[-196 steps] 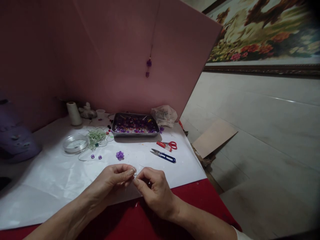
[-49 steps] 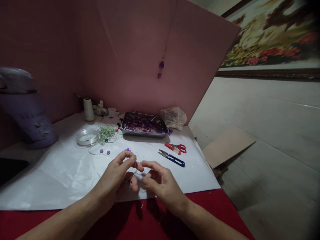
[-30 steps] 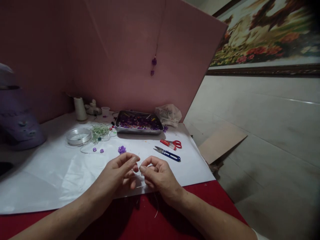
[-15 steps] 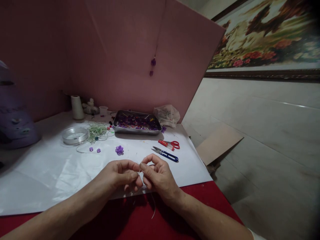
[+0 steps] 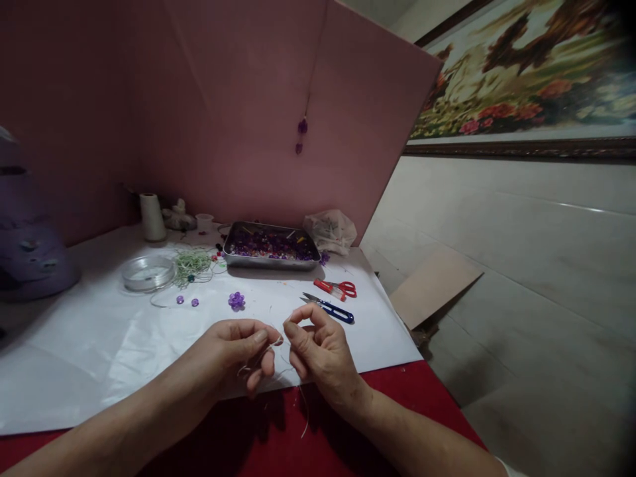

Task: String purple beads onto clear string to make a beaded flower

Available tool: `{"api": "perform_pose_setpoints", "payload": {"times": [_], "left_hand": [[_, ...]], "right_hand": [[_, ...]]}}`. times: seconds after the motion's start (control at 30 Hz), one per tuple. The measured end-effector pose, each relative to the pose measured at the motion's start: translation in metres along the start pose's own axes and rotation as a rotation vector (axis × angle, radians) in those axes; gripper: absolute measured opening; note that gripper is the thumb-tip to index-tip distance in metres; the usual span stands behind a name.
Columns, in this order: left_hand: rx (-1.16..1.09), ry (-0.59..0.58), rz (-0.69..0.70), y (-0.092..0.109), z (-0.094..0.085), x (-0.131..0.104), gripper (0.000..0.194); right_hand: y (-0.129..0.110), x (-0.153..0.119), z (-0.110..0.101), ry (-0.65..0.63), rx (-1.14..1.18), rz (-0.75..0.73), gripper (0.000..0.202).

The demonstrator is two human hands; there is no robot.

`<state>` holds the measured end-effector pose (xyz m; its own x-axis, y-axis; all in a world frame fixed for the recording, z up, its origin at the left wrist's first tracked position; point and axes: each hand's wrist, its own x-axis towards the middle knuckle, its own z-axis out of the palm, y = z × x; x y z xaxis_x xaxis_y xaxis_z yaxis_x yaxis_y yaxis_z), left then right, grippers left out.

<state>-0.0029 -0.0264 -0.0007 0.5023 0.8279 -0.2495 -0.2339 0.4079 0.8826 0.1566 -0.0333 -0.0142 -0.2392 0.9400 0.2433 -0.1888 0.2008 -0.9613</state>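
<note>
My left hand (image 5: 244,348) pinches a thin pale thread (image 5: 304,414) between thumb and forefinger, with a loop of it hanging by the lower fingers. Close by on the right, my right hand (image 5: 318,341) is closed in a pinch on the same thread, its fingertips a short gap from the left ones. One end of the thread dangles below the right hand over the red cloth. On the white sheet beyond the hands lies a purple bead flower (image 5: 236,301). Two loose purple beads (image 5: 187,301) rest left of it.
Blue thread snips (image 5: 335,310) and red-handled scissors (image 5: 344,289) lie beyond my right hand. Farther back stand a metal tray (image 5: 271,265) of beads and a plastic bag (image 5: 330,232). At left are a clear spool (image 5: 148,273), green cord (image 5: 193,265) and a thread cone (image 5: 152,217).
My fingertips, touching before, have moved slightly apart. The left hand has drawn a little left, and the thread now shows between the hands.
</note>
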Motion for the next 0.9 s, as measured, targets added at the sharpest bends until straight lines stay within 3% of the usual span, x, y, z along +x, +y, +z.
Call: {"api": "perform_pose_setpoints", "payload": {"times": [0.3,0.6,0.7,0.8,0.9], "left_hand": [[0.122,0.034,0.004,0.004,0.006,-0.005,0.022],[0.113,0.072,0.052,0.004,0.005,-0.003,0.025],[0.113,0.094,0.071,0.004,0.004,-0.002,0.025],[0.165,0.129,0.109,0.003,0.004,-0.001,0.025],[0.223,0.154,0.134,0.002,0.004,-0.001,0.025]], "right_hand": [[-0.003,0.0,0.001,0.033,-0.037,0.0,0.017],[0.0,-0.005,0.0,-0.02,-0.186,0.075,0.02],[-0.002,-0.008,0.001,0.033,-0.395,-0.027,0.013],[-0.007,-0.01,0.002,0.137,-0.657,-0.263,0.005],[-0.009,-0.012,0.002,0.121,-0.776,-0.467,0.005]]}}
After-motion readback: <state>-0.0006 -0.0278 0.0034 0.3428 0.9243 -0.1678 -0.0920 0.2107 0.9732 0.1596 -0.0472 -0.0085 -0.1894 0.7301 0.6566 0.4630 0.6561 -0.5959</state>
